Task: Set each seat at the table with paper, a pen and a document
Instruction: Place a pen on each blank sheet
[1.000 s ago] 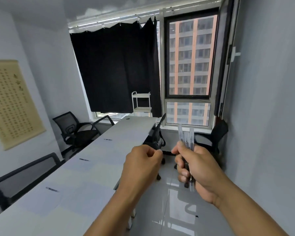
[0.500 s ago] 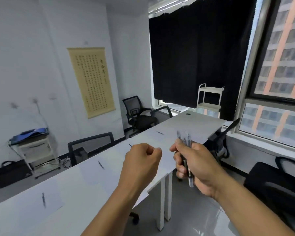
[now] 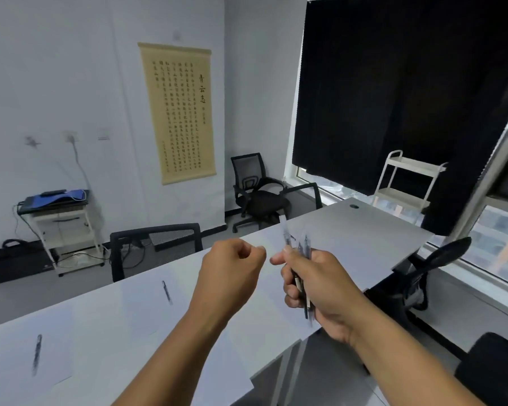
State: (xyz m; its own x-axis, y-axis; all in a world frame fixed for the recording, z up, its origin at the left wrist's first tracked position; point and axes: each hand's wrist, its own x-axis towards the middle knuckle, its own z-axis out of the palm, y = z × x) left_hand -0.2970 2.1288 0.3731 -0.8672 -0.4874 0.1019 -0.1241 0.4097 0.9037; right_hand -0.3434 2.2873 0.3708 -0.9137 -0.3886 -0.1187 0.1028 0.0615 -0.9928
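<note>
Swinging further left since the earlier frame, the view now takes in more of the white wall, while both hands stay raised over the near edge. Largest is the long white counter (image 3: 373,230), with sheets of paper (image 3: 27,356) laid along it and office chairs (image 3: 156,244) drawn up on its far side. Behind hang a black curtain (image 3: 393,92) and a calligraphy scroll (image 3: 179,112). One pen (image 3: 36,354) lies on the near sheet, another pen (image 3: 167,292) further along. The left hand (image 3: 232,276) is clenched with nothing in its grip. The right hand (image 3: 317,285) grips a bundle of pens (image 3: 301,253) upright above the counter edge.
</note>
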